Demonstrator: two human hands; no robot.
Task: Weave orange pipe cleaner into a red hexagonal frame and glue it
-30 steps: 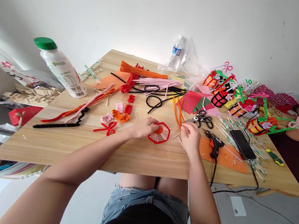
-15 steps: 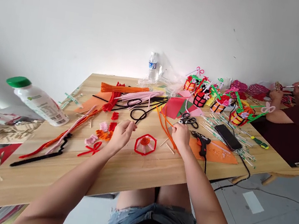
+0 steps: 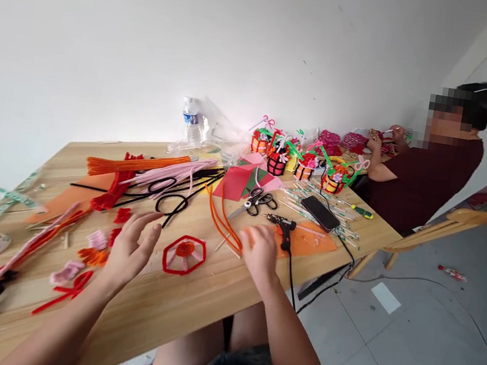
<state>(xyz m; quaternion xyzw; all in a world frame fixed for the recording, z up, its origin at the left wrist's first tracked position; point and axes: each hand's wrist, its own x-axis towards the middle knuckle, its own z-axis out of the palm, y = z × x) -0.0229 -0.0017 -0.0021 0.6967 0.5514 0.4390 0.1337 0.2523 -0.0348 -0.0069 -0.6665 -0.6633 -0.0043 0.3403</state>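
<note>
My left hand [image 3: 133, 251] is raised over the table with fingers and thumb apart, holding nothing. Beyond its fingertips lies a black pipe cleaner [image 3: 173, 197] bent into a loop. My right hand [image 3: 259, 253], its fingers loosely bent and apart, hovers at the lower ends of several orange pipe cleaners [image 3: 214, 218]; whether it touches them is unclear. Between the hands rests a red hexagonal pipe-cleaner frame [image 3: 183, 271] with pink spokes and an orange centre [image 3: 185, 249]. Left of my left hand are a red bow [image 3: 69, 292] and small orange and pink folded pieces [image 3: 94, 256].
Scissors [image 3: 255, 201], a glue gun [image 3: 283, 227] with its cord, and a phone [image 3: 319, 212] lie on the right. Small decorated baskets [image 3: 277, 162] stand behind them. Pipe-cleaner bundles [image 3: 135, 164] and a water bottle [image 3: 192, 122] are farther back. A co-worker [image 3: 434, 176] sits at right.
My view has swung right, bringing more of the co-worker in. My left hand has opened from a pinch by the black loop. My right hand has loosened its pinch on an orange pipe cleaner.
</note>
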